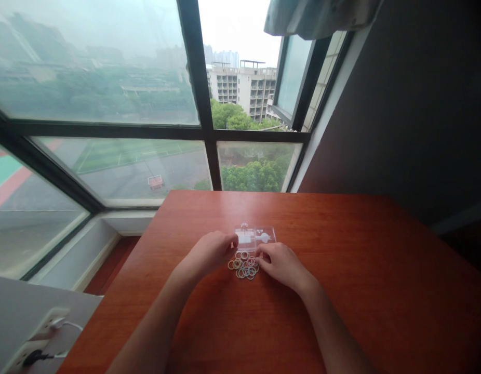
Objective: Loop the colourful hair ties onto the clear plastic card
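A clear plastic box [248, 242] with white printing lies flat on the table, a small pale part at its far edge. Just on the near side of it is a loose pile of small coloured rings [240, 269], like thin hair ties, in yellow, pink, pale green and grey. My left hand [214, 251] is closed, its curled fingers at the left edge of the box. At the right side of the pile, my right hand [281, 262] has its thumb and forefinger brought together against the rings. What is between those fingertips is too small to make out.
The reddish-brown wooden table [361, 270] reaches back to dark-framed windows [207, 132]. A dark wall [412, 104] rises to the right. Wall sockets with plugs [34, 356] are low on the left, and grey cloth [318, 18] hangs above.
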Demonstrator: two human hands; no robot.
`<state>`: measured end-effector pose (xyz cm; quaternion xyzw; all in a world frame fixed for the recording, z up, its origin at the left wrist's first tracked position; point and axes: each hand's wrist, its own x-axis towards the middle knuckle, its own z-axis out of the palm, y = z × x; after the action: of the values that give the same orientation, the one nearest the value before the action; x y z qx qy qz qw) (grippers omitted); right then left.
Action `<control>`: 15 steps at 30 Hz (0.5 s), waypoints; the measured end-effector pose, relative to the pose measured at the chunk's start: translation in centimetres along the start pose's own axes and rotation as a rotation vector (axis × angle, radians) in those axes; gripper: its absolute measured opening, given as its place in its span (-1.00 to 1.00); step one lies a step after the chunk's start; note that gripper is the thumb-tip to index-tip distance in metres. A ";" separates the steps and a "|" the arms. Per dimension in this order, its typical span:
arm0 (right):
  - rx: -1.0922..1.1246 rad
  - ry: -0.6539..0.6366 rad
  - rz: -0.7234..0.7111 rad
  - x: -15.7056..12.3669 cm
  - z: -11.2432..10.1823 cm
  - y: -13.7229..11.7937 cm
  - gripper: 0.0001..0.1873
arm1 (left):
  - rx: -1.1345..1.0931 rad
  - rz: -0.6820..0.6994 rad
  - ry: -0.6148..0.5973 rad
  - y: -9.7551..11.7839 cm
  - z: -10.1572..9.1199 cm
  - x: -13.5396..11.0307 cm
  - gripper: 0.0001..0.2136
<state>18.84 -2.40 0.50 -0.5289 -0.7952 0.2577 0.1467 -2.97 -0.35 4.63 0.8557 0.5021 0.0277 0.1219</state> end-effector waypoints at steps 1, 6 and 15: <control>-0.011 0.011 0.007 0.0 -0.1 0.1 -0.91 | -0.001 0.004 -0.006 0.1 0.0 0.0 -0.86; -0.044 0.039 0.042 0.0 -0.9 1.0 -0.88 | -0.020 0.038 -0.057 1.0 0.5 0.0 -0.86; -0.053 -0.043 0.048 -0.1 -0.5 0.7 -0.90 | -0.012 0.051 -0.039 1.1 1.3 0.3 -0.87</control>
<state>19.66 -2.12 0.55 -0.5459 -0.7919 0.2510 0.1094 -1.66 -0.79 3.58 0.8678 0.4777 0.0171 0.1360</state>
